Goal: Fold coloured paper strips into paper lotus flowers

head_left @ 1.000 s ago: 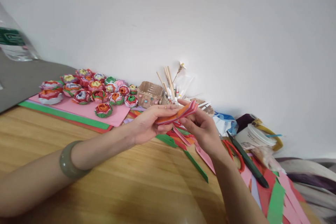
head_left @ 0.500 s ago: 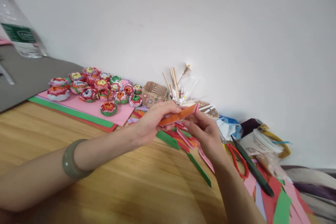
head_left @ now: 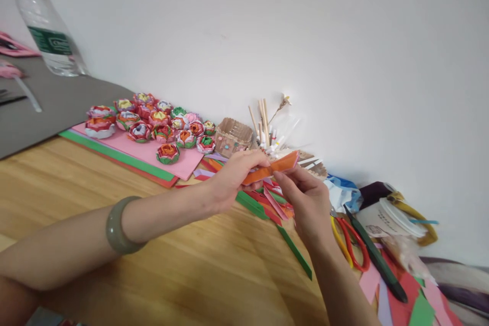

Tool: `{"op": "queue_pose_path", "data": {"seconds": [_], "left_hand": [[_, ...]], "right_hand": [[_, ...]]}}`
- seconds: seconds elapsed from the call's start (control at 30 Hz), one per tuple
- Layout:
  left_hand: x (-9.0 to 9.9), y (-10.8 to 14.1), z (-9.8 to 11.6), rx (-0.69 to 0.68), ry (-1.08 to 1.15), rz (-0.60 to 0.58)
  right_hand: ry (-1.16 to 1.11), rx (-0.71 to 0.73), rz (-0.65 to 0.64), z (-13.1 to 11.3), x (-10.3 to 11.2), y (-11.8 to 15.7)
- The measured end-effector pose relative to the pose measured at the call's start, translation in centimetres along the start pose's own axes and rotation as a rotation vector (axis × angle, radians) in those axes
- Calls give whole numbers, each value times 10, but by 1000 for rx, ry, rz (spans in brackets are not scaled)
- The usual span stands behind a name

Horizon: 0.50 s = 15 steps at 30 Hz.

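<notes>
The left hand (head_left: 237, 178) and right hand (head_left: 311, 196) are clamping a slim, pink-edged orange bundle of folded paper (head_left: 286, 163), holding it above the wooden surface (head_left: 183, 260), nearer and to the right of the brown scalloped-rimmed box (head_left: 229, 146). The paper is probably feeling light, dry and springy, hardly slipping but creasing easily; a light pinch at its narrowed middle is likely sparing the flaring ends.
</notes>
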<state>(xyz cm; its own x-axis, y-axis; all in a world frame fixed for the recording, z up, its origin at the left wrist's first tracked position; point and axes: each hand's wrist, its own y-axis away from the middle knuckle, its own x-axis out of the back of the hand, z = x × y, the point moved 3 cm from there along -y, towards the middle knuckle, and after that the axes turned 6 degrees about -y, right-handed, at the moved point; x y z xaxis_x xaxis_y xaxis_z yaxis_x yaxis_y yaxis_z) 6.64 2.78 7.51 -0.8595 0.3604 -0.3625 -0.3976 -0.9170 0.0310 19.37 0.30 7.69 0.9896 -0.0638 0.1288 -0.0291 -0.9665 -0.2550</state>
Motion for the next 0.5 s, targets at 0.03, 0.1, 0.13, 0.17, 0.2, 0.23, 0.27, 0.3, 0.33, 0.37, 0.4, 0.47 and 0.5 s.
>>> {"op": "queue_pose_path", "data": {"seconds": [0.03,0.1,0.13,0.17,0.2,0.23,0.27,0.3,0.33,0.37,0.4,0.47,0.5], "left_hand": [[0,0,0,5,-1,5],[0,-1,-2,14,3,7],[0,-1,-2,13,16,1],[0,-2,-3,16,34,-9],[0,-2,-4,23,58,-24],[0,-3,-4,31,79,-39],[1,-4,-5,37,87,-48],[3,-6,-6,41,79,-51],[4,-7,-7,37,55,-48],[6,-9,-7,27,23,-43],[8,-10,-7,11,-11,-35],[10,-12,-6,-17,-51,-35],[10,-13,-6,-32,-62,-32]], "right_hand": [[-6,-5,3,0,0,0],[-2,-9,8,-1,-1,0],[8,-7,11,-2,-1,1],[21,-3,14,-3,-1,1],[33,0,14,-4,-1,2],[43,3,17,-4,-1,2],[53,5,20,-5,0,3],[67,9,24,-6,0,3],[86,12,27,-6,1,3],[109,17,31,-7,1,3],[136,23,33,-8,2,3],[187,26,27,-10,2,2],[204,24,21,-10,2,2]]}}
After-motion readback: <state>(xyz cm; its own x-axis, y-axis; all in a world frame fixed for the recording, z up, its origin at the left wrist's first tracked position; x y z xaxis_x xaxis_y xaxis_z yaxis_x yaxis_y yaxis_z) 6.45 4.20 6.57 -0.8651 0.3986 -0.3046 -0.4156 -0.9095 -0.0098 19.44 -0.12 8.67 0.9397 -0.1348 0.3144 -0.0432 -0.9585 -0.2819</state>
